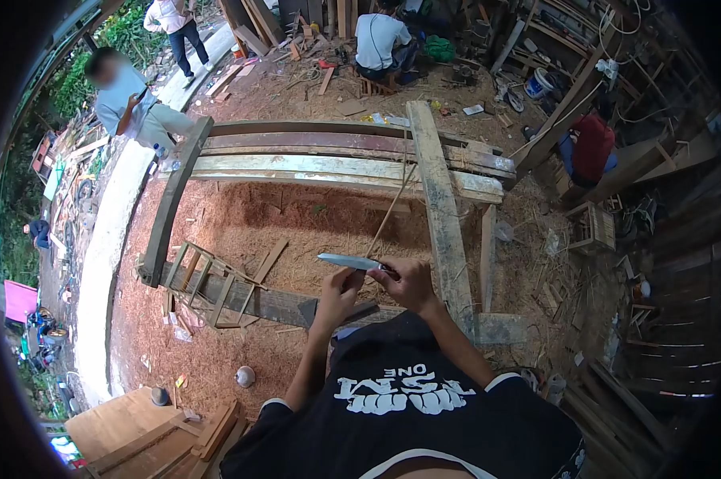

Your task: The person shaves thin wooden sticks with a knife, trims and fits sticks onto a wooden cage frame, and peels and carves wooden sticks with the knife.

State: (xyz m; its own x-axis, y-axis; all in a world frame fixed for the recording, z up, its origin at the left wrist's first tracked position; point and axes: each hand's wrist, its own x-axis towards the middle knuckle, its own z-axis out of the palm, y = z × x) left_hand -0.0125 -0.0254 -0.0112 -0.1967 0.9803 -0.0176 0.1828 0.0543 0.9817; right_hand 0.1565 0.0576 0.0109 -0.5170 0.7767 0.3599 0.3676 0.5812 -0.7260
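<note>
My right hand [408,283] is closed round the handle of a knife [348,261], whose bright blade points left. Just below the blade, my left hand [339,294] has its fingers pinched together. A long thin wooden stick [392,210] slants down from the upper right to the blade and my left fingers, which appear to grip its lower end. The exact contact between blade, stick and fingertips is too small to make out. Both hands are in front of my dark shirt, above a weathered wooden beam [277,302].
Long planks [297,166] lie across a frame, with a thick beam [440,207] on the right. A small slatted wooden piece [209,279] leans at the left. Wood shavings cover the floor. One person [137,104] stands left, another [380,44] sits at the back, another [590,148] at the right.
</note>
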